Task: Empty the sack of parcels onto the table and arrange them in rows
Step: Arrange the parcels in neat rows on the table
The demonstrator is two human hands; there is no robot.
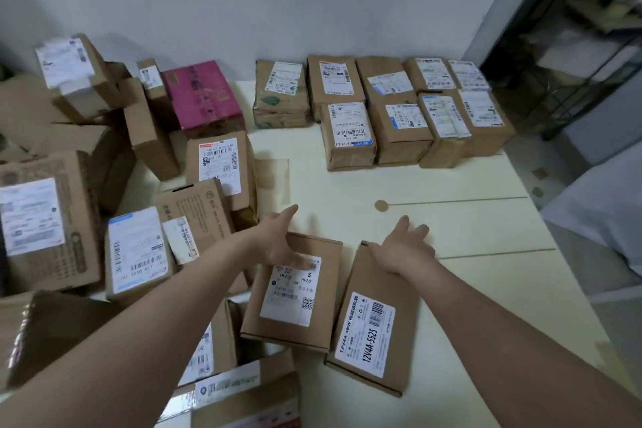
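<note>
Two flat brown parcels lie side by side near the table's front. My left hand (278,240) rests with spread fingers on the far end of the left parcel (291,302), which bears a white label. My right hand (403,247) lies open on the far end of the right parcel (375,327), labelled 12V4A-5525. Neither hand grips anything. At the back right, several brown parcels (382,108) stand in two neat rows. An unsorted heap of cardboard boxes (139,184) fills the left side, with a pink box (201,94) among them. No sack is visible.
The cream table (469,226) has bare surface between the rows and my hands, and on the right up to its edge. A wall runs behind the table. Dark shelving (573,45) stands at the far right. More boxes (243,389) crowd the near left corner.
</note>
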